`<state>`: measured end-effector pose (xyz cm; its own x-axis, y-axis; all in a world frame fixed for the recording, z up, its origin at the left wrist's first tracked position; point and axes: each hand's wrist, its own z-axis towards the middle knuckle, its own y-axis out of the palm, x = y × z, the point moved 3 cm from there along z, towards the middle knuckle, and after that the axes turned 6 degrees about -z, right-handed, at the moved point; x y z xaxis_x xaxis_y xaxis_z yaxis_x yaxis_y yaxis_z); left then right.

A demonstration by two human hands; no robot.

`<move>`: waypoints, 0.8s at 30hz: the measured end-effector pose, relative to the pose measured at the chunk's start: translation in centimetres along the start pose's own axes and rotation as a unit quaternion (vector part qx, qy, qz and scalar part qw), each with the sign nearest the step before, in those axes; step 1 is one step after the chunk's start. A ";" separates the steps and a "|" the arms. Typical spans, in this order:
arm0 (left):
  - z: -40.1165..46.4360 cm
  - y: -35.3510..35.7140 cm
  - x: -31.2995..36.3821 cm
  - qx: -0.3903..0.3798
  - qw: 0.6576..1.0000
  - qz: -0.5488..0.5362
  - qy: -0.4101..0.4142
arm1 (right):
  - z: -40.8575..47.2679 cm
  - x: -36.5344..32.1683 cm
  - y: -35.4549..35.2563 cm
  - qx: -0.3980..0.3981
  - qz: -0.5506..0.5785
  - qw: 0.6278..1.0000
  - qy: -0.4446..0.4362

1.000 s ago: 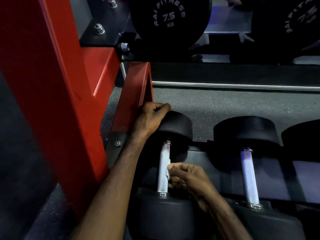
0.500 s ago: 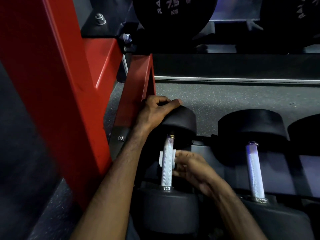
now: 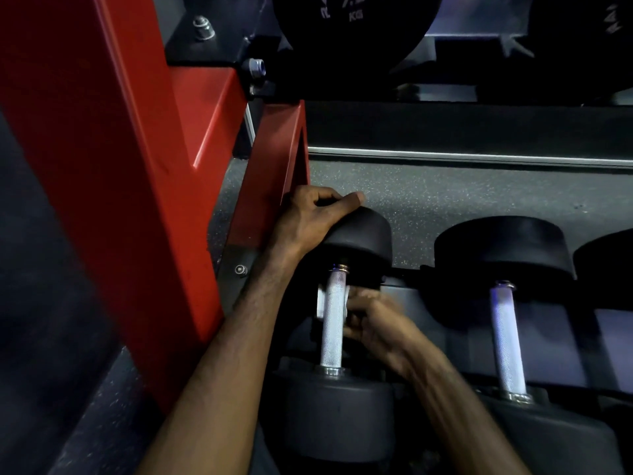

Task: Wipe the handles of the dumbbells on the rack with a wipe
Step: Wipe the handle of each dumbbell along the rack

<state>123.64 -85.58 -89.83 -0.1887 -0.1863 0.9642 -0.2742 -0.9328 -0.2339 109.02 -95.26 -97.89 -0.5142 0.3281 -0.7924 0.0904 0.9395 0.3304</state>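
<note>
A big red rack post (image 3: 113,186) stands on the left, and black dumbbells sit in a row on the low shelf beside it. The first dumbbell (image 3: 342,399) is next to the post, with another dumbbell (image 3: 507,337) to its right. These look very heavy and hard, so they likely stay put while being rubbed.

The left hand (image 3: 308,221) rests on the far black end of the first dumbbell, fingers curled over its top edge — it seems to steady it.

The shiny handle (image 3: 331,323) is a bumpy metal bar, stiff and not slippery, so a cloth should drag on it a bit. The best place to hold it is around the middle.

The right hand (image 3: 373,323) is blurry. Its fingers curl against the right side of the handle and pinch the wipe (image 3: 322,299) — a small, soft, light thing. The wipe goes behind the bar and pokes out on the left side.
</note>
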 end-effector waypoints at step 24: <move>-0.3 -0.3 0.3 0.010 1.000 0.019 0.007 | -1.8 -0.7 -1.3 0.136 -0.181 0.968 -0.108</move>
<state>123.42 -85.28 -89.48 -0.2110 -0.2168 0.9531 -0.2484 -0.9312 -0.2668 107.74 -96.92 -96.83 -0.3670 -0.0414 -0.9293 0.1742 0.9783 -0.1124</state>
